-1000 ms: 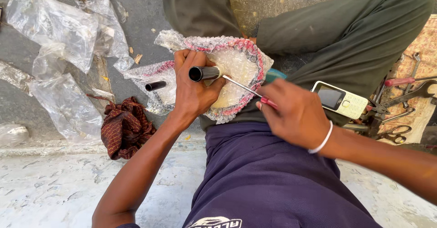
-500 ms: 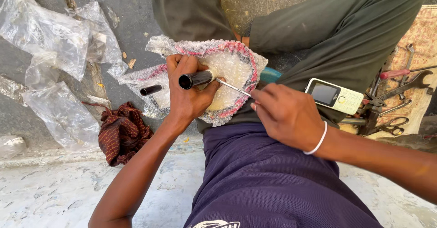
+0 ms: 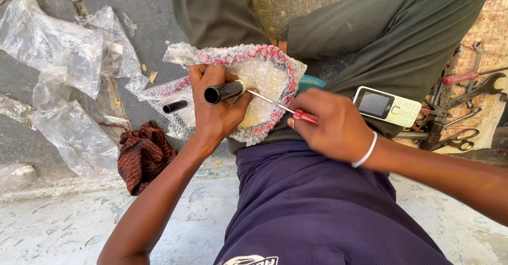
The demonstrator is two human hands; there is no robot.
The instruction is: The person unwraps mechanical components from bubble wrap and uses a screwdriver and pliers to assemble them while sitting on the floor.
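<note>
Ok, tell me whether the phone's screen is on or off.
Off: the phone lies face up on the trouser leg, its screen dark and blank.

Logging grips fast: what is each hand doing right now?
Left hand: closed on black tube.
Right hand: closed on red screwdriver.

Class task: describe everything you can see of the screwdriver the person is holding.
The screwdriver has a thin, straight, silvery metal shaft and a red handle that looks like plastic. Most of the handle is hidden in the right hand, which grips it. It lies slanted, tip up and to the left, pointing into the end of the black tube held in the left hand, above the bubble wrap. The tip itself cannot be seen.
</note>
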